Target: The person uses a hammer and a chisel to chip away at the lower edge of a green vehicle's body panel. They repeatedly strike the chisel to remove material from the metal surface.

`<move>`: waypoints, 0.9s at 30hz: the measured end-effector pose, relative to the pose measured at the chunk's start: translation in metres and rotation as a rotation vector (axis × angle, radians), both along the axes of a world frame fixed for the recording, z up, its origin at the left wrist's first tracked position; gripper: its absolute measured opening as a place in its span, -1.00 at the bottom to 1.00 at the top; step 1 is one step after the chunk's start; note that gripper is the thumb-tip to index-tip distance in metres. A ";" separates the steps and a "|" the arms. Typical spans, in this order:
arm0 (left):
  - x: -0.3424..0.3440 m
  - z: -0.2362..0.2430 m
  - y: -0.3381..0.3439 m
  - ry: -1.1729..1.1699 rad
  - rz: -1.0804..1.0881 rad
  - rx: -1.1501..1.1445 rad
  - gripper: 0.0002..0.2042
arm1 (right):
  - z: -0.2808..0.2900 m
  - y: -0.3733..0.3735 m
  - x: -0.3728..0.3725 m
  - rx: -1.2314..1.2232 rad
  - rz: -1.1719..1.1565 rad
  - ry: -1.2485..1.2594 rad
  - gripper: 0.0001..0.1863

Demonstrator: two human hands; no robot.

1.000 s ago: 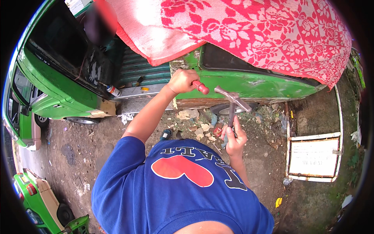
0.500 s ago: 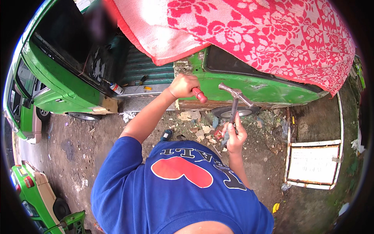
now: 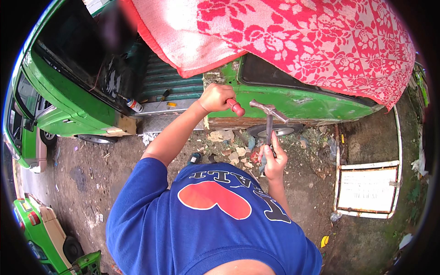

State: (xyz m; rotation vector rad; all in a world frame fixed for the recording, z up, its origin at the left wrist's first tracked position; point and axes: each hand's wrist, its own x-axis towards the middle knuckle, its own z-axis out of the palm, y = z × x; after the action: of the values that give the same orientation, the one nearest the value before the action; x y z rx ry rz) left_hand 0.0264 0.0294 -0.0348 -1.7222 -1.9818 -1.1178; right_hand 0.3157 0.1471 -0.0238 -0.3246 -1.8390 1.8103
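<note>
The left hand (image 3: 215, 98) hides all but one end of a red handle (image 3: 236, 108), and the right hand (image 3: 275, 161) covers the lower grip of the hammer (image 3: 269, 121). A floral blanket (image 3: 302, 46), cut off at the far edge, conceals part of the green vehicle's dark window (image 3: 275, 75). At far left a dark shape (image 3: 112, 27) is blurred beyond telling.

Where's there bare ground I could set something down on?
Mostly bare ground lies between your right forearm and the white frame; another patch sits inside that frame, between its panel and the green vehicle. It's crowded left of your right hand, where rubble lies near the wheel.
</note>
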 end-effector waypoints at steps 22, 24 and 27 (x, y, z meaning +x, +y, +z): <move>-0.029 -0.025 -0.020 -0.006 0.179 -0.067 -0.89 | -0.014 -0.001 0.012 0.182 -0.129 -0.061 -0.53; -0.014 -0.014 -0.020 0.034 0.062 -0.065 -0.88 | -0.005 0.005 0.009 0.079 -0.127 -0.037 -0.50; 0.000 0.000 -0.009 0.077 -0.065 -0.049 -0.88 | 0.001 0.007 0.003 0.080 -0.129 0.002 -0.51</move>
State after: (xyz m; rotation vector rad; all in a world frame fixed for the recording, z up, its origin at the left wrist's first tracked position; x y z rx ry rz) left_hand 0.0261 0.0205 -0.0350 -1.8375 -1.9355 -1.0159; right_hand 0.3182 0.1546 -0.0225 -0.4016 -1.8397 1.6458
